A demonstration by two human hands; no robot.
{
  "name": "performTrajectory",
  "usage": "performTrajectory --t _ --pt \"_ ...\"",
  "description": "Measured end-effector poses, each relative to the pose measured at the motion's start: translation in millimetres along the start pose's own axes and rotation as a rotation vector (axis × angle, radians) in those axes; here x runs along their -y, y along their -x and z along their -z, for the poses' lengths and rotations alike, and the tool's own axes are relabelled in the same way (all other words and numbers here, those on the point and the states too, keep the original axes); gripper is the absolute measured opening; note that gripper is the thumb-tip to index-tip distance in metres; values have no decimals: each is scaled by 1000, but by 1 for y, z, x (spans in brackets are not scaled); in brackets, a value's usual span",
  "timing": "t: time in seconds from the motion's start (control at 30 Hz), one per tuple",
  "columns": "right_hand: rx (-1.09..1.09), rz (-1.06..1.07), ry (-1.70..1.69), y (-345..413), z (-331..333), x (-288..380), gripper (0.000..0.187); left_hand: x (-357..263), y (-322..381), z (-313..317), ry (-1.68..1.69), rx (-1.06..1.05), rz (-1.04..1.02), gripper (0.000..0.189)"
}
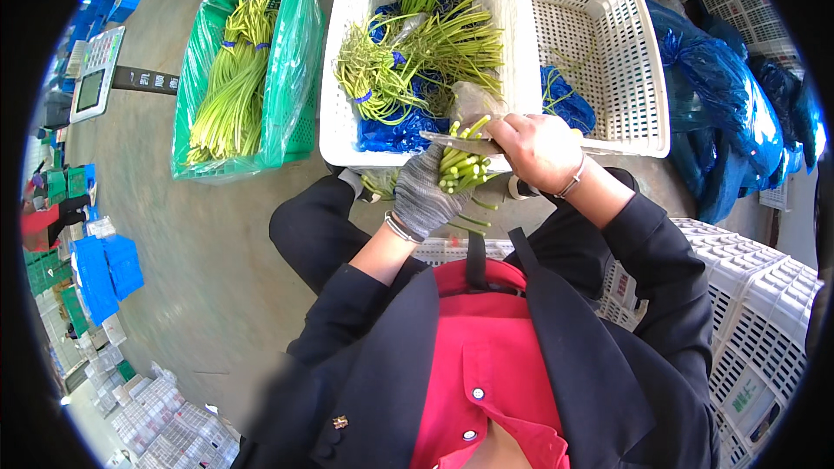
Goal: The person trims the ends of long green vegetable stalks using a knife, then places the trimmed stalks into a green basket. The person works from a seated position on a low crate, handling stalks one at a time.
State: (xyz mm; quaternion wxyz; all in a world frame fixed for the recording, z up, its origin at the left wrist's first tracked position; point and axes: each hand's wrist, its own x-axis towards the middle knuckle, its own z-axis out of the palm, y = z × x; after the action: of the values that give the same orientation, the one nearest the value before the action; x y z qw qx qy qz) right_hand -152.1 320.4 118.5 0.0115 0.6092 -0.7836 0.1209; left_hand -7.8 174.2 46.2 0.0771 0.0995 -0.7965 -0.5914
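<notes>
My left hand (pixel 427 192), in a grey knit glove, grips a bundle of green stalks (pixel 464 166) near its cut ends, close to the near rim of a white plastic crate (pixel 433 157). My right hand (pixel 537 150), without a glove, is closed on a knife, its blade (pixel 459 142) lying across the stalk ends. Some stalks hang loose below the left hand. In the white crate lie loose and tied stalks (pixel 462 45) on blue plastic film (pixel 397 133). A green crate (pixel 293 88) on the left, lined with clear film, holds bundles of long stalks (pixel 234 91) with blue ties.
A second white crate (pixel 603 65), with a blue plastic bag (pixel 565 101) inside, adjoins on the right. Blue plastic bags (pixel 723 91) are piled beyond it. White crates (pixel 749 293) stand at my right side. A scale (pixel 96 75) is past the green crate. Blue crates (pixel 107 273) stand far left.
</notes>
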Motion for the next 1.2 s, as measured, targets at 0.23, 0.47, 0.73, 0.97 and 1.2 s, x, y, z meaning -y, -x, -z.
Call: performTrajectory --t 0.23,0.47,0.73,0.97,1.2 --pt "-118 53 -68 -5 -13 -7 23 2 8 15 198 88 -43 57" --pt "112 -64 -26 1 -43 -47 20 5 10 29 280 319 -55 67" --pt "37 -449 -609 31 -48 -71 17 1 -9 57 554 232 107 71" --pt "-489 -931 -1115 38 -13 -23 12 15 -28 90 569 -140 68 57" --pt "-243 -969 -1189 68 -75 37 46 9 -49 99 670 -268 143 50"
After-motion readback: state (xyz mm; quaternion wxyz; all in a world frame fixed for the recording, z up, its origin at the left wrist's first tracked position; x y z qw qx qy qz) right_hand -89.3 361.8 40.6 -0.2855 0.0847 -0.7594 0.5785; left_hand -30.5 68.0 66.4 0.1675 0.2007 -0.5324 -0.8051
